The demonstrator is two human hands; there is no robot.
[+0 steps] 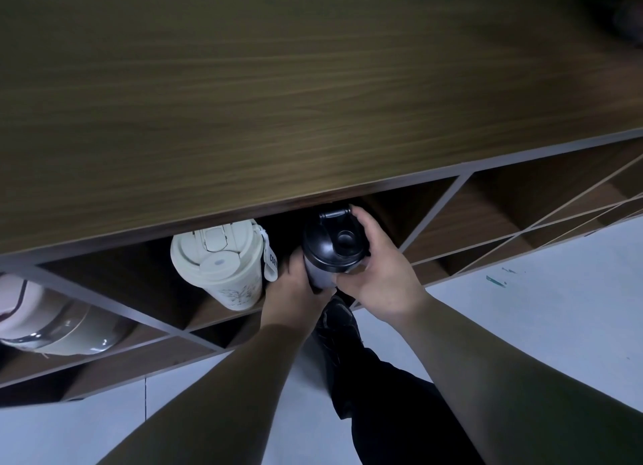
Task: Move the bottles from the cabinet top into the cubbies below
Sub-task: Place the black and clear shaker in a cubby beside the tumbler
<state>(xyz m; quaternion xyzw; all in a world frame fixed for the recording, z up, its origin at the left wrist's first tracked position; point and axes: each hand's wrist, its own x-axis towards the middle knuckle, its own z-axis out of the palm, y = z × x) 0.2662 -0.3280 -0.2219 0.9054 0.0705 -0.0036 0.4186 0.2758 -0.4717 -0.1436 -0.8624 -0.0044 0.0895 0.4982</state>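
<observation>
Black plastic shaker bottle (330, 252) is held in both hands just below the front edge of the cabinet top (278, 92), at the mouth of a diamond-shaped cubby (393, 217). Left hand (295, 292) is wrapped around the lower, greyish body of the bottle from the left side; its fingers are clamped on the body. Right hand (379, 273) is set against the lid from the right, thumb over the lid's upper rim, fingers curled under the rim and closed on it. Bottle is seen from above, tilted with the lid toward the camera. Lid is glossy black, round, with a flip cap standing open at its far side and a round spout hole exposed near the centre.

Cream tumbler (219, 261) is lodged in the same cubby, just left of the shaker, lid toward the camera, a white strap with printed letters hanging at its right side, near the left hand. Faint leaf drawing is seen on its wall. Another bottle, beige with a pale pink top (45, 320), is lying in the cubby further left, partly cut by the frame edge.

Cabinet top is dark wood-grain and blurred. Pale floor (539, 311) is visible below, with a dark shoe (339, 322) and trouser leg between the forearms.
</observation>
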